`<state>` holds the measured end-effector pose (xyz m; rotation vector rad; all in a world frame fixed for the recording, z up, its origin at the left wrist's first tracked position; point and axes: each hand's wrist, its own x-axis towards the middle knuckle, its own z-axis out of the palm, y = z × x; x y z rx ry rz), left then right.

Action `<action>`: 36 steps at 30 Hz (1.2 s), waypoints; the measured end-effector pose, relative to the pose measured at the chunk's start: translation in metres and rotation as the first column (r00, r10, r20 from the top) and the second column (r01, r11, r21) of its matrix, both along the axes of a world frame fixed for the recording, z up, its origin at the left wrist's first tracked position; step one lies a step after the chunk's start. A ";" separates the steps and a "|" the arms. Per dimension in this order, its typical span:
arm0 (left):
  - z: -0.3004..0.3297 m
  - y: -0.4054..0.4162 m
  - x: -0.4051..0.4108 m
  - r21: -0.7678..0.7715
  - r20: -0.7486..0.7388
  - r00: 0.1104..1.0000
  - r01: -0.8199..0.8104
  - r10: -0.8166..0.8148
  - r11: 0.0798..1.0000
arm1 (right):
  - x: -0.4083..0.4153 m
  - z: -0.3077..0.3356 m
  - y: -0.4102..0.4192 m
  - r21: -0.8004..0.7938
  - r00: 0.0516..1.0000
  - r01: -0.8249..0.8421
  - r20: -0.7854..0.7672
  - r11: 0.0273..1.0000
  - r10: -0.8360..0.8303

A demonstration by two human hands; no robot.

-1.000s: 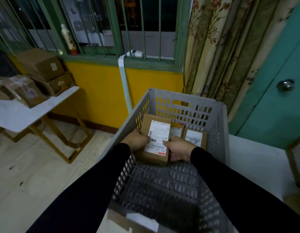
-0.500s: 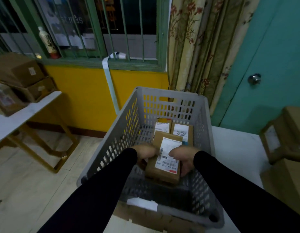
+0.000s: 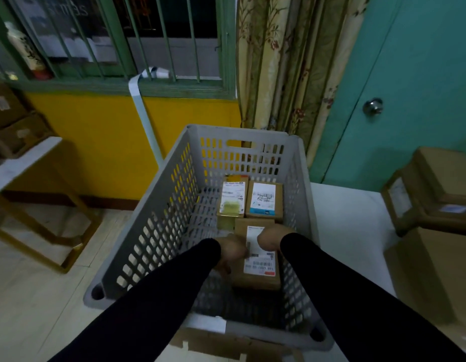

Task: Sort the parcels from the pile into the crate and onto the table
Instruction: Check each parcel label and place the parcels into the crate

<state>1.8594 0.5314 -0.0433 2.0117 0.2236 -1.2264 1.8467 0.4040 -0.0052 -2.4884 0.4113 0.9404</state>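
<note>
A grey perforated crate [image 3: 158, 231] stands in front of me. Low inside it, a small brown parcel [image 3: 258, 270] with a white label is gripped between both my hands. My left hand [image 3: 230, 252] holds its left edge, and my right hand [image 3: 272, 237] holds its upper right corner. Two more labelled parcels lie side by side on the crate's floor beyond it: one with a yellowish mark [image 3: 230, 202] and one with a blue strip [image 3: 264, 199]. Black sleeves cover both my arms.
A pile of brown boxes [image 3: 435, 194] sits at the right on a white surface [image 3: 349, 226]. At the far left, a white-topped table [image 3: 20, 163] with gold legs carries more boxes [image 3: 15, 126]. A yellow wall, barred window, curtain and teal door lie behind. Flattened cardboard [image 3: 226, 346] lies under the crate.
Both hands have lowered the parcel deeper into the crate, close behind the two parcels lying there. My view has swung to the right, showing more of the box pile.
</note>
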 end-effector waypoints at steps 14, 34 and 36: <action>0.026 -0.010 -0.006 0.107 0.056 0.958 0.274 -0.281 0.956 | 0.005 0.007 0.000 0.205 0.975 0.119 0.159 0.971 -0.153; 0.143 -0.143 0.008 -0.256 0.763 0.644 0.228 0.052 0.940 | -0.101 0.058 -0.180 0.714 0.261 0.441 0.478 0.544 -0.839; 0.143 -0.167 -0.004 -0.221 0.762 0.647 0.268 -0.005 0.938 | -0.121 0.048 -0.205 0.704 0.224 0.472 0.488 0.532 -0.844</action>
